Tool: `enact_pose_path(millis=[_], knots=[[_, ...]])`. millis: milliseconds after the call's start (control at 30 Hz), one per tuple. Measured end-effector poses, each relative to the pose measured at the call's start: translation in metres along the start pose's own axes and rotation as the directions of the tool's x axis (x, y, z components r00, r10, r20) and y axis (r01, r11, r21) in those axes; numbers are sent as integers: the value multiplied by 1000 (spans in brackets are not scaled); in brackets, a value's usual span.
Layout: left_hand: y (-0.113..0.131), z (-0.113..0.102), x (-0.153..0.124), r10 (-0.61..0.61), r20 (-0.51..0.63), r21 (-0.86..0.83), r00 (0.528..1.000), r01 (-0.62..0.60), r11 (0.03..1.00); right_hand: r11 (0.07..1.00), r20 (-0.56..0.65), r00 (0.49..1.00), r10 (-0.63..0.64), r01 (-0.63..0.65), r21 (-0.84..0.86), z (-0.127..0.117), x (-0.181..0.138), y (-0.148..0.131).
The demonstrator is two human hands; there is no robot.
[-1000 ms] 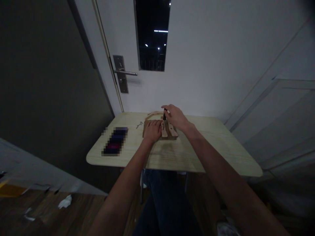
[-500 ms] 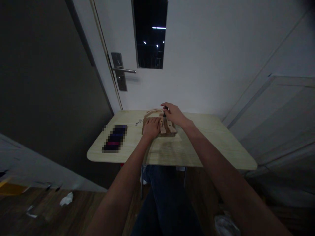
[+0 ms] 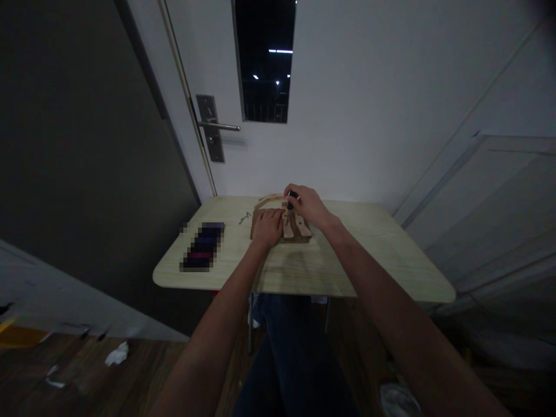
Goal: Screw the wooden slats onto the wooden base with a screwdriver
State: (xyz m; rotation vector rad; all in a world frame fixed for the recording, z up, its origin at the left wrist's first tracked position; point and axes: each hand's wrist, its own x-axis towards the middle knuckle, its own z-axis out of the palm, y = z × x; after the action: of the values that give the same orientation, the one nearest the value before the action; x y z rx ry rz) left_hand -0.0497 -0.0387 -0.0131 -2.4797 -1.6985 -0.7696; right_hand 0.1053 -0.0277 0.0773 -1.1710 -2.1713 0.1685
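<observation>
My right hand [image 3: 311, 207] is closed round the black handle of a screwdriver [image 3: 292, 195]. The tool stands nearly upright, its tip down at a pale shaped wooden piece [image 3: 288, 230]. That piece rests on a brown wooden board [image 3: 299, 239]; a second pale wooden piece [image 3: 303, 226] lies beside it on the right. Flat across the left part of the board rests my left hand [image 3: 268, 229], fingers stretched out and their tips at the edge of the first pale piece. Whether the screwdriver tip sits in a screw is too small to see.
Several screws or nails [image 3: 245, 218] lie left of the board on the pale table [image 3: 347, 255]. Curved wooden strips [image 3: 270, 198] lie behind the board. A blurred-out dark rectangular object [image 3: 202, 246] is at the table's left. A white door [image 3: 347, 116] stands directly behind.
My right fingers have shifted their grip round the screwdriver handle, curling in more, and the handle leans slightly differently. My left hand stays where it was on the board.
</observation>
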Motion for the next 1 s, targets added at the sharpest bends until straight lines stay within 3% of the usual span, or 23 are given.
enact_pose_path(millis=[300, 700, 1000], knots=[[-1, 0, 0, -1, 7, 9, 1000, 0, 1000, 993, 83, 994, 65, -72, 93, 6, -4, -1], [0, -1, 0, -3, 1, 11, 1000, 3, 1000, 998, 31, 998, 48, -50, 49, 11, -3, -2], [1, -2, 0, -5, 6, 18, 1000, 5, 1000, 997, 118, 991, 57, -62, 35, 4, -3, -3]])
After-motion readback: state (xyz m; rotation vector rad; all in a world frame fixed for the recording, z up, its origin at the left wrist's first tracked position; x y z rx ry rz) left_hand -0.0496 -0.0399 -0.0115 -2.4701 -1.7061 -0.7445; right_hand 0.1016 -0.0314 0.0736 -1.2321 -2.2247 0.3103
